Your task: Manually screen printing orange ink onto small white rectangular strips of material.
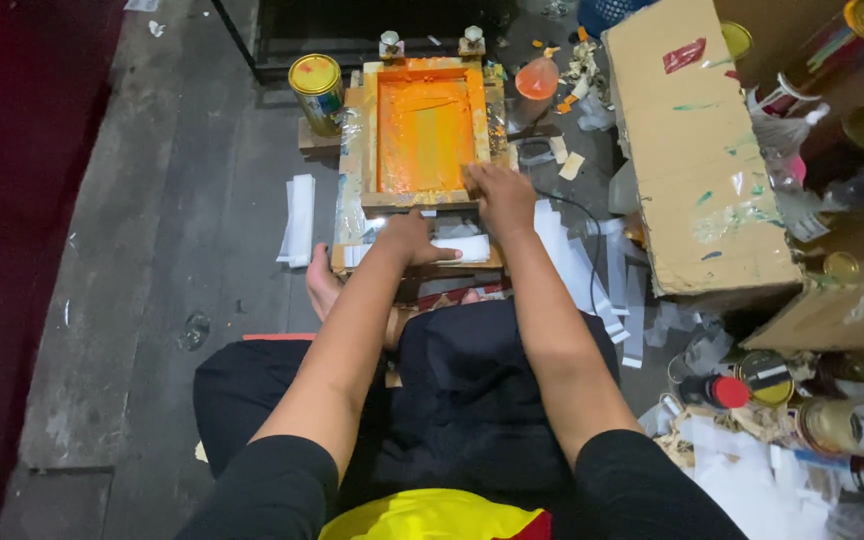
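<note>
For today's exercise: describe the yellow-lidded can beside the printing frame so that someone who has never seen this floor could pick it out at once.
Start at the wooden screen frame flooded with orange ink, in front of the seated person. Just off its far left corner stands a round can with a yellow lid. Other yellow-lidded cans crowd the cardboard box on the right, but this one stands alone on the frame's left.

Scene evenly lit from overhead, with the orange screen frame (425, 130) rendered brightest, glare caught on the yellow can lid (314, 73), the left margin lost in deep shadow, focus held centrally, and softness with slight wide-angle stretch noted toward the corners.
</note>
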